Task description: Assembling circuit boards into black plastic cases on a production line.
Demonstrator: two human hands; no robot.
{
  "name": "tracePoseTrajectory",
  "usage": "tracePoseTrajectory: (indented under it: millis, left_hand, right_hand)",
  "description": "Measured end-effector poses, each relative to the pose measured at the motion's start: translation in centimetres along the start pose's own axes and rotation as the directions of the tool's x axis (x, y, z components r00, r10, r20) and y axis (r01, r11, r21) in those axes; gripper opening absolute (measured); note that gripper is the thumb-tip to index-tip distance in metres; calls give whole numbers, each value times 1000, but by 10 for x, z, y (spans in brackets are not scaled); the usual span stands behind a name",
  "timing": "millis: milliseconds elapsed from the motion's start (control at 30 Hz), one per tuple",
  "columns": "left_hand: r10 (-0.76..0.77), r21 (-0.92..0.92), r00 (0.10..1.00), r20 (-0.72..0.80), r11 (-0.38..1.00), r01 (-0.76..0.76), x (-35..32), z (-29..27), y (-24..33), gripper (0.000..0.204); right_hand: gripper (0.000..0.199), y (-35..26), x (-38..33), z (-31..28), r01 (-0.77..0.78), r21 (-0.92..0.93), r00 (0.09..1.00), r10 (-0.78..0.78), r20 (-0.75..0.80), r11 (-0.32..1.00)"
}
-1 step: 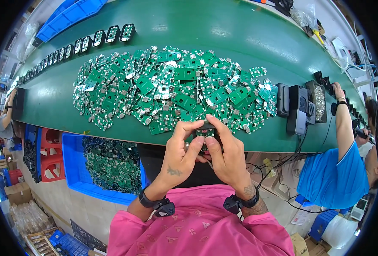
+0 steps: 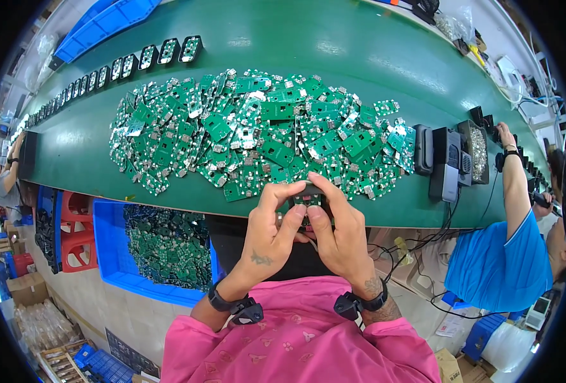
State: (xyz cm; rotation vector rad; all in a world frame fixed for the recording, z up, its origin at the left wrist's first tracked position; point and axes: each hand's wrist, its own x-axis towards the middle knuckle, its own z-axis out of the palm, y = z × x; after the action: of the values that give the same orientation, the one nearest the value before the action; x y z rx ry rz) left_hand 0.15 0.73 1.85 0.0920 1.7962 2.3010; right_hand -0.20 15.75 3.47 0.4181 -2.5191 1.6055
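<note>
At the table's front edge, my left hand [image 2: 274, 223] and my right hand [image 2: 338, 228] are closed around a small black plastic case with a green circuit board [image 2: 307, 200] in it. Both thumbs press on the board's face, side by side. My fingers wrap the case's far edge and sides, hiding much of it. Just beyond my fingertips spreads a big heap of loose green circuit boards [image 2: 276, 152] with silvery metal connectors.
A curving row of black cases with boards [image 2: 168, 51] runs along the far left. Right of the heap stand a black speaker-like device [image 2: 446, 167] and a tray of small metal parts [image 2: 479, 153]. A blue bin of boards [image 2: 112, 255] sits below left. A co-worker's arm [image 2: 516, 185] reaches in at right.
</note>
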Motion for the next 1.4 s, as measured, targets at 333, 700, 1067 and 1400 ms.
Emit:
tracePoseTrajectory:
  millis: [333, 700, 1067, 1400]
  left_hand:
    - [195, 175, 979, -51, 967, -184, 6, -9, -5, 30]
    - [724, 925, 673, -154, 344, -159, 6, -58, -17, 52]
    - [748, 998, 661, -60, 62, 20, 18, -65, -48, 56]
    - [756, 997, 651, -67, 68, 24, 15, -65, -50, 50]
  right_hand:
    - [37, -3, 4, 4, -253, 189, 967, 252, 33, 949]
    - [31, -14, 121, -13, -138, 105, 966, 111, 235, 985]
    - [27, 79, 342, 87, -365, -46, 890, 363, 275, 930]
    - [42, 78, 367, 131, -281, -183, 932, 314, 181, 942]
